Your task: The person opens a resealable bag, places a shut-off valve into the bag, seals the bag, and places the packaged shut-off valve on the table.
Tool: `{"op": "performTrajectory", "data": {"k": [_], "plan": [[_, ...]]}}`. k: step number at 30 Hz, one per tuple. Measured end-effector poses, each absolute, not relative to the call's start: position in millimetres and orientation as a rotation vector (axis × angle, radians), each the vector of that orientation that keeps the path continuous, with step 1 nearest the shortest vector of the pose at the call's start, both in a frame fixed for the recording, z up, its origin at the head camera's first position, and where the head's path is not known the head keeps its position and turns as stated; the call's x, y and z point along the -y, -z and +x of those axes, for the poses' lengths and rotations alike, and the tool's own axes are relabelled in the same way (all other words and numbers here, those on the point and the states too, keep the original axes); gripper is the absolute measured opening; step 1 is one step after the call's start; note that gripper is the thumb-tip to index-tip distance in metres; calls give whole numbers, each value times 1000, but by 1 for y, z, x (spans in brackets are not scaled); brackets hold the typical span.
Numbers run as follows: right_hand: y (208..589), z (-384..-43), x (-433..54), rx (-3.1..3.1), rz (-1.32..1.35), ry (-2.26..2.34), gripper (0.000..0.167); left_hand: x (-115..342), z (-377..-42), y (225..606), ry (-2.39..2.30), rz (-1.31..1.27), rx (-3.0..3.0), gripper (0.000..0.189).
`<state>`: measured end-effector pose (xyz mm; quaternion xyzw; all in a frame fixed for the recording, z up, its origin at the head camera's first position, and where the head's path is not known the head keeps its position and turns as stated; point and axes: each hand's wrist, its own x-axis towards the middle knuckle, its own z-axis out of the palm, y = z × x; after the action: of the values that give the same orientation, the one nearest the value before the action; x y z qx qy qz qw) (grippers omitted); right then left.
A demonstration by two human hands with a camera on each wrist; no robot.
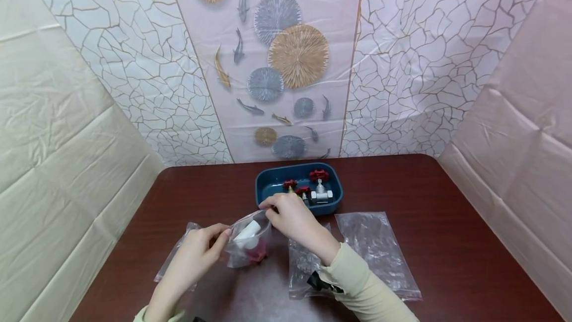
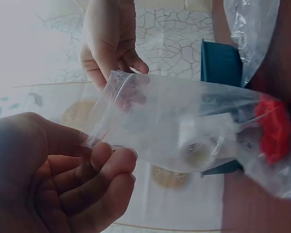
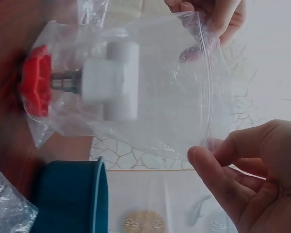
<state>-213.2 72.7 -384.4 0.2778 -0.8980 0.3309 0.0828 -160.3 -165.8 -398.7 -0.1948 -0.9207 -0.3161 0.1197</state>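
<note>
A clear zip bag point(image 3: 160, 97) hangs upright between both hands, its zip edge at the top. Inside it lies a white valve point(image 3: 121, 80) with a red handwheel point(image 3: 37, 81) at the bottom of the bag, close over the table. My left hand point(image 1: 201, 250) pinches one top corner of the bag between thumb and fingers. The opposite top corner is pinched by my right hand point(image 1: 292, 217), as the right wrist view shows. Just behind the right hand stands a blue tray point(image 1: 263, 183) holding several valves with red handwheels, such as the silvery one point(image 1: 321, 194).
Flat on the table point(image 1: 429, 242) to the right lies a clear plastic bag point(image 1: 375, 247), with another bag point(image 1: 304, 267) partly under the right forearm. A further bag point(image 1: 172, 257) lies beside the left forearm. Fabric walls point(image 1: 402, 63) enclose the table's back and sides.
</note>
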Motion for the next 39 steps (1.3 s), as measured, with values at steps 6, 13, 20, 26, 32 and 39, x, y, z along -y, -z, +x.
{"op": "performTrajectory", "data": {"k": [6, 13, 20, 26, 32, 39], "plan": [[377, -207, -74, 2631, 816, -978, 18, 168, -156, 387, 839, -577, 2656, 9], [372, -203, -75, 2604, 823, -1009, 18, 170, -154, 381, 826, -577, 2654, 9], [372, -203, -76, 2597, 828, -1026, 19, 171, -156, 382, 827, -603, 2636, 9], [374, -204, -78, 2622, 821, -1045, 21, 171, -158, 386, 836, -609, 2631, 8], [376, -204, -83, 2653, 824, -1095, 24, 170, -159, 390, 844, -593, 2645, 8], [378, -203, -96, 2722, 880, -1227, 31, 170, -159, 391, 841, -588, 2646, 10]]}}
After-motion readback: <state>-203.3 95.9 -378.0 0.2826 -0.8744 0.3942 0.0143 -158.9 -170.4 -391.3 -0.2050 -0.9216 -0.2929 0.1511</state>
